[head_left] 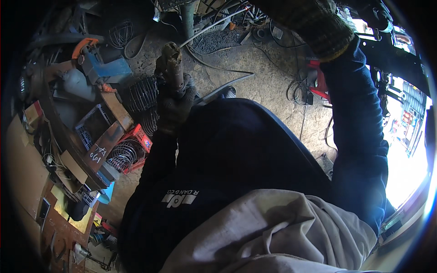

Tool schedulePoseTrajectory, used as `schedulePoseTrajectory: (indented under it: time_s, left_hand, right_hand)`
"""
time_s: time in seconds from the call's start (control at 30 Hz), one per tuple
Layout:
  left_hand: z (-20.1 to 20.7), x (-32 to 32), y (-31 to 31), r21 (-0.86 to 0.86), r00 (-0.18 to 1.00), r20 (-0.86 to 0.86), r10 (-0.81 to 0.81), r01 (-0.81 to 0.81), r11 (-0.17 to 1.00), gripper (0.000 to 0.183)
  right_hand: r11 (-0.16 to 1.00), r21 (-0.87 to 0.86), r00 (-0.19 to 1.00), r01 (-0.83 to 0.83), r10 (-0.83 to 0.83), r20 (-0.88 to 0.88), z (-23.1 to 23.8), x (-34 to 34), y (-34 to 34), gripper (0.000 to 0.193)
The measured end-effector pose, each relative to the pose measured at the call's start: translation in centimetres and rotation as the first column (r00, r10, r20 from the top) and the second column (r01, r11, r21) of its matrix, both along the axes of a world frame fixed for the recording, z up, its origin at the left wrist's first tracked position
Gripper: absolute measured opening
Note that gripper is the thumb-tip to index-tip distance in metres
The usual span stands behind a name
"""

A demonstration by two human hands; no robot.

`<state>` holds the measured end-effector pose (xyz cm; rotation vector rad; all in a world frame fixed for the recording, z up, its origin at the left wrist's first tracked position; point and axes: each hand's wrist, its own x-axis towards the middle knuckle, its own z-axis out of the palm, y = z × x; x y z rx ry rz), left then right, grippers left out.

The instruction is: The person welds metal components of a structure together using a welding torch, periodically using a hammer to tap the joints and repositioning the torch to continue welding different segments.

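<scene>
My left hand point(175, 108), in a dark work glove, is closed around a thick, brown, worn cylinder point(173, 75). The cylinder points away from me, and its far end is ragged and dirty. A grey hose point(227, 82) runs across the floor close beside this hand; whether it joins the cylinder I cannot make out. Up at the top right, my right hand point(314, 27) reaches far forward in a striped knitted glove. Its fingers are lost in shadow at the upper edge, so what they touch is hidden.
On the left stands a cluttered workbench point(102, 150) with a blue metal piece point(111, 68). Coiled springs point(143, 95) and a red crate point(139, 141) lie beside it. A red stool point(320, 81) stands at right under my arm. Loose cables point(298, 91) cross the concrete floor point(273, 107).
</scene>
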<state>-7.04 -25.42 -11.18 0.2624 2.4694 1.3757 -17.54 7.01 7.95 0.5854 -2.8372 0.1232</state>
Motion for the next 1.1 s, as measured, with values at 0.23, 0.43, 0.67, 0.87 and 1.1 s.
schedulePoseTrajectory:
  time_s: [0.23,0.43,0.67,0.87,1.1]
  left_hand:
    - [1.5,-0.4,0.7,0.004,0.996,0.091,-0.005,0.005,1.000,0.026]
    - [1.0,-1.1,0.8,0.195,0.997,0.012,-0.080,0.077,0.978,0.017]
    - [2.2,-2.2,1.0,0.016,0.973,0.061,-0.224,0.224,0.975,0.018]
    - [2.3,-1.1,0.3,0.058,0.990,-0.058,-0.125,0.129,0.990,0.021]
    - [2.2,-0.9,0.2,0.064,0.990,-0.093,-0.103,0.109,0.992,0.024]
  right_hand:
    - [0.965,-0.066,0.966,-0.255,0.251,-0.058,0.9,0.4,-1.1,0.008]
    - [0.967,-0.064,0.954,-0.248,0.233,-0.190,-1.1,-0.3,1.0,0.004]
    - [0.976,0.028,0.959,-0.218,0.219,-0.181,-0.4,0.0,0.9,0.004]
    - [0.968,-0.012,0.949,-0.251,0.244,-0.198,-0.8,-0.4,1.0,0.008]
    - [0.969,-0.032,0.953,-0.243,0.232,-0.197,-0.7,0.0,1.8,0.014]
